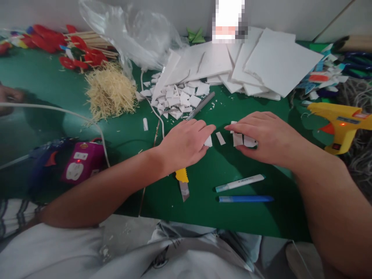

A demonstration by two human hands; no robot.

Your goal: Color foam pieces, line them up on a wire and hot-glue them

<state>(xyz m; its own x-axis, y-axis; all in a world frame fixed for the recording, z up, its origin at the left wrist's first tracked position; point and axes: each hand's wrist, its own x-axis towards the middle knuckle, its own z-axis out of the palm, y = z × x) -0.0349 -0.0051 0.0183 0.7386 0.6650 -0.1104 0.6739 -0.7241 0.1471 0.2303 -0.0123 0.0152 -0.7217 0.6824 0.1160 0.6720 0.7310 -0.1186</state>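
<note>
My left hand is closed around a small white foam piece, which shows at its fingertips. Under that hand lies a yellow utility knife, its blade towards me and part of it hidden. My right hand is closed on several small white foam pieces, held between thumb and fingers. On the green table between the hands lies a narrow white foam strip. A teal-tipped marker and a blue marker lie in front of my right hand.
Foam scraps and foam sheets lie at the back, beside shredded straw. A glue gun with a lit light is at right. A purple power block and its cord lie left. A co-worker's hand shows far left.
</note>
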